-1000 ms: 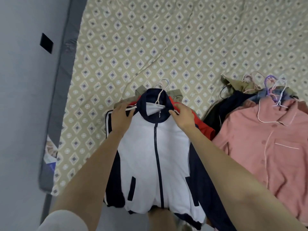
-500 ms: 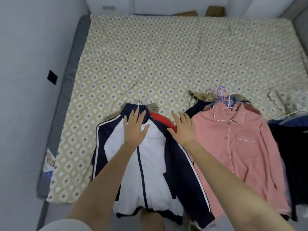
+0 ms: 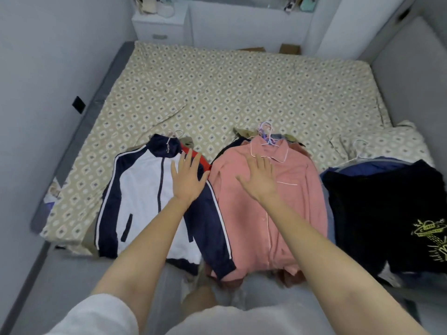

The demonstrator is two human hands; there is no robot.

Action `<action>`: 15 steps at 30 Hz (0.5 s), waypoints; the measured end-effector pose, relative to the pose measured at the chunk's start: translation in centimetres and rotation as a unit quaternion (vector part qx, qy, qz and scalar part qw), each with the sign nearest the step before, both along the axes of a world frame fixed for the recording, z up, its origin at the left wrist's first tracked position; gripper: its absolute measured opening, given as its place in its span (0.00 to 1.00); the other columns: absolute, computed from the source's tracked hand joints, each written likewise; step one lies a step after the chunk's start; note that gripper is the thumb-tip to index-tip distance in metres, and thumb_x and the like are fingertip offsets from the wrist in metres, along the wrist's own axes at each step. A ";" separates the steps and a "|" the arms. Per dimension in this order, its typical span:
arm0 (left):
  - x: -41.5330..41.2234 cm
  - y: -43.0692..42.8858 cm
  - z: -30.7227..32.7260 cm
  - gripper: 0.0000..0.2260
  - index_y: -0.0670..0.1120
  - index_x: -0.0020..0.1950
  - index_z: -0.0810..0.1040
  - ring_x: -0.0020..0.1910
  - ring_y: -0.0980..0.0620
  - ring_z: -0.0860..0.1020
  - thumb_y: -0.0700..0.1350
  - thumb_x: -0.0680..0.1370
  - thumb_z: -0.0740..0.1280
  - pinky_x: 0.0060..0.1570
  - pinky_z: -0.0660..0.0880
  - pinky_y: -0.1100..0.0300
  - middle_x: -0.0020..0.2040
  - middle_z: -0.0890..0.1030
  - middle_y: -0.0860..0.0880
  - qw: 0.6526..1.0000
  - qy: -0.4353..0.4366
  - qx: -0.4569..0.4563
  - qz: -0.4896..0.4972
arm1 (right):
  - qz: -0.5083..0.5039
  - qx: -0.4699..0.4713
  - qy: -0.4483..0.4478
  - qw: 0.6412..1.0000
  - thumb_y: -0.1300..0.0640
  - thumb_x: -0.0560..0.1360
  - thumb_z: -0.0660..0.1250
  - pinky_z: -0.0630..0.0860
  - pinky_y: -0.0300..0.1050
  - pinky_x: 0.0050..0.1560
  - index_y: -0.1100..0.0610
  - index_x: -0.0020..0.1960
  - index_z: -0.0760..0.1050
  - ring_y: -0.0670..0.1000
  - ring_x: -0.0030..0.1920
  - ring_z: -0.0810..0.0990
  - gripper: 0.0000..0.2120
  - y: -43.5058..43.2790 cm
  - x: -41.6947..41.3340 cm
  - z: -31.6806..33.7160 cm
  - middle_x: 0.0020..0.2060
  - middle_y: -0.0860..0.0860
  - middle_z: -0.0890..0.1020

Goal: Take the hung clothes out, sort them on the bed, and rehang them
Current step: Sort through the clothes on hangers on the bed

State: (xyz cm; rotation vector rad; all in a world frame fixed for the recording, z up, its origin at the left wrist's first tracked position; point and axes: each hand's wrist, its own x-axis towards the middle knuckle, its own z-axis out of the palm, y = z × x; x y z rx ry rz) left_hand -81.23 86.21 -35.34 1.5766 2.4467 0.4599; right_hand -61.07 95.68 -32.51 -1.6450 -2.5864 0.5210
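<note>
Pink buttoned shirt (image 3: 278, 213) and navy-and-white zip jacket (image 3: 142, 194) are draped over the near edge of the patterned bed (image 3: 242, 81); slippage is risked. Left hand (image 3: 188, 180) and right hand (image 3: 260, 182) are held spread, empty.

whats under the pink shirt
More hung clothes: a black garment peeks out at one shoulder, an olive one behind the collar, a grey-blue edge along the far side. The pink shirt covers the rest, so their number is unclear.

Looking forward and down from head height at the near edge of the beige diamond-patterned bed (image 3: 242, 93), facing the far pale wall (image 3: 242, 30), taking in its whole width.
</note>
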 end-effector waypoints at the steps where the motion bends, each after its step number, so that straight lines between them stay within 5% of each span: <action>1: 0.9 -0.3 0.4 0.28 0.49 0.80 0.59 0.80 0.45 0.51 0.57 0.82 0.59 0.75 0.41 0.44 0.81 0.56 0.45 1.000 0.001 0.005 0.000 | -0.001 -0.001 -0.003 1.000 0.41 0.77 0.64 0.49 0.58 0.76 0.51 0.79 0.55 0.61 0.76 0.56 0.35 -0.3 1.1 0.2 0.76 0.57 0.60; 15: 4.5 0.6 0.2 0.28 0.48 0.80 0.57 0.80 0.45 0.47 0.58 0.83 0.57 0.75 0.41 0.41 0.81 0.54 0.46 0.999 0.006 -0.025 -0.033 | -0.080 -0.017 -0.014 0.997 0.41 0.77 0.62 0.54 0.59 0.74 0.48 0.80 0.49 0.60 0.74 0.58 0.37 0.0 8.5 -0.6 0.75 0.57 0.61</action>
